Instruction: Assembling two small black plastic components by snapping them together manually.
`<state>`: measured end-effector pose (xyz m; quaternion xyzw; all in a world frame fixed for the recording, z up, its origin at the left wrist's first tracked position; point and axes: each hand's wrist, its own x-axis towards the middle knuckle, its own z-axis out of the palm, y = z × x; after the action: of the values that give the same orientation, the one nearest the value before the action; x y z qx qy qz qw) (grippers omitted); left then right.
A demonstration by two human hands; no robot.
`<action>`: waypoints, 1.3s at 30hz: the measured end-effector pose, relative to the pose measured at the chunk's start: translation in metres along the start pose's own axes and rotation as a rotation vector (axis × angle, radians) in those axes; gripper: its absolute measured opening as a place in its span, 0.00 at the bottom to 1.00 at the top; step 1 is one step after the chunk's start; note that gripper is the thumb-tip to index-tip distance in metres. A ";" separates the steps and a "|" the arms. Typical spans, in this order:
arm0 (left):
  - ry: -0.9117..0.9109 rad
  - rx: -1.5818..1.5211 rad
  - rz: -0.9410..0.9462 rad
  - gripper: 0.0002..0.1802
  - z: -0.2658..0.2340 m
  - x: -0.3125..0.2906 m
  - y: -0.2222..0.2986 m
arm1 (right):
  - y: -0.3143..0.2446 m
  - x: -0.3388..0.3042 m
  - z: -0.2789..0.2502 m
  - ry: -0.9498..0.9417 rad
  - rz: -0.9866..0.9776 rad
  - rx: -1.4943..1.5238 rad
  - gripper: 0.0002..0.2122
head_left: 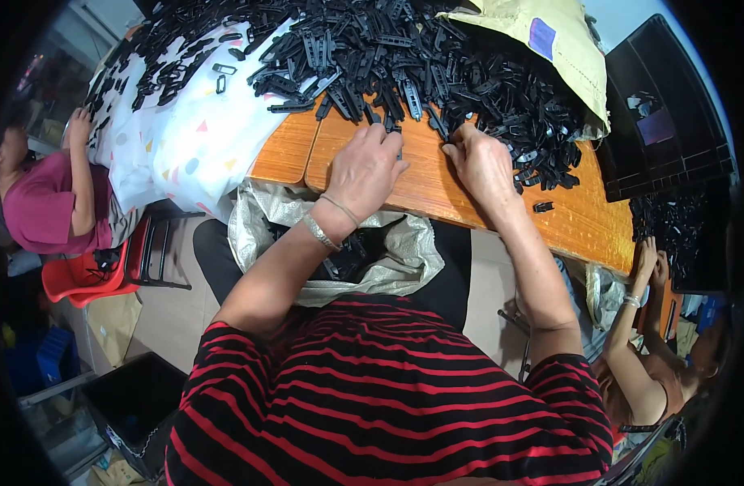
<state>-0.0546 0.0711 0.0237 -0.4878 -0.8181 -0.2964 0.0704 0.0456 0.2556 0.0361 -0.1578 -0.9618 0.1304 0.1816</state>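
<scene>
A big heap of long, narrow black plastic pieces [323,49] covers the far part of the wooden table [331,150]. At the heap's near edge my left hand [365,166] is closed, its fingers bent around a black plastic piece that is mostly hidden. To the right, my right hand [484,162] has thumb and fingers drawn together at the end of another black piece [438,124]; its fingertips are partly hidden. Below the table edge, over my lap, a white woven sack [416,255] gapes with more black pieces inside.
A white patterned sheet [186,142] with scattered pieces drapes the table's left side. A yellowish sack [579,73] lies at the far right, beside a black bin [664,121]. One loose piece [543,207] rests near the right edge. People work on either side; a dark crate [137,397] stands lower left.
</scene>
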 end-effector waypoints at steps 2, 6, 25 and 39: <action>0.025 -0.031 0.002 0.12 0.004 0.002 0.001 | -0.009 -0.005 0.001 -0.046 0.054 0.112 0.09; 0.026 -0.073 0.024 0.12 0.007 -0.003 -0.001 | -0.014 -0.008 -0.008 -0.178 0.117 0.386 0.07; 0.057 -0.714 -0.200 0.11 -0.001 -0.013 -0.003 | -0.047 -0.009 -0.026 -0.014 -0.174 0.521 0.09; 0.152 -1.450 -0.379 0.13 -0.009 -0.014 -0.002 | -0.046 -0.005 -0.025 0.094 -0.247 0.268 0.13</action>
<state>-0.0506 0.0549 0.0247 -0.2409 -0.4808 -0.8006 -0.2642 0.0481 0.2165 0.0712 -0.0187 -0.9385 0.2264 0.2602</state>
